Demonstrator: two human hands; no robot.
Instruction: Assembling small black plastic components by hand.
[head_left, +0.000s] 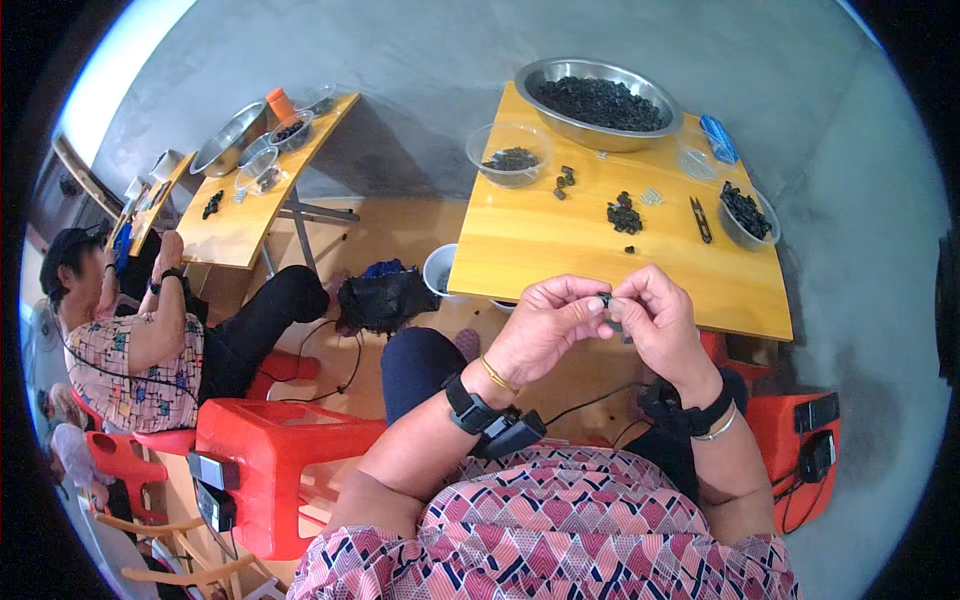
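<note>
In front of my body, just past the table's near edge, both hands meet at a small black part (604, 299). My left hand (548, 325) pinches it between thumb and fingertips. From the other side my right hand (660, 325) closes on the same part, its thumb and index finger pressed together. The fingers cover most of the part, so its exact shape is hidden. On the yellow wooden table (540, 255) beyond lie a pile of small black parts (624, 214), one loose black part (629, 249), several black cylindrical pieces (565, 181) and a pair of thread snips (701, 220).
A steel basin (538, 118) heaped with black parts, clear bowls (478, 150) (768, 232) and a blue packet (717, 138) stand on the table. Red stools (280, 440) (790, 410) flank me; a white bucket (437, 268) is below. A co-worker (140, 340) sits left at another table (215, 240).
</note>
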